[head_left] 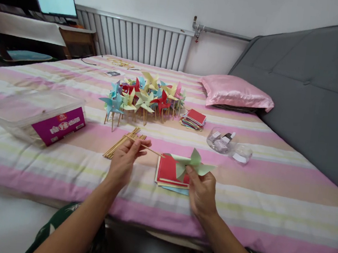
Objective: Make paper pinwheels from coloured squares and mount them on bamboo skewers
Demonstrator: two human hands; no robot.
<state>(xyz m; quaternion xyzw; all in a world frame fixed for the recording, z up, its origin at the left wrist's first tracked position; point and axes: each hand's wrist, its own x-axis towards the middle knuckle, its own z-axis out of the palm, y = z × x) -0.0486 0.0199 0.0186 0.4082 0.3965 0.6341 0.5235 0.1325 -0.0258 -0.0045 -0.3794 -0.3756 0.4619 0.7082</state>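
Observation:
A thin wooden stick (153, 151) is pinched in my left hand (125, 158), its tip pointing right toward the pinwheel. My right hand (204, 192) grips a pale green paper pinwheel (194, 161) near its centre, thumb on top. Stick and pinwheel look close together; whether they touch I cannot tell. Under the pinwheel lies a stack of coloured paper squares (169, 171), red on top. A bundle of wooden sticks (119, 145) rests on the bed just behind my left hand.
Several finished pinwheels (146, 99) stand in a cluster farther back. Another paper stack (195, 118) lies right of them, near two small clear containers (216, 142) (241, 154). A clear plastic box (29, 111) sits at left. A pink pillow (237, 93) lies by the grey headboard (310, 78).

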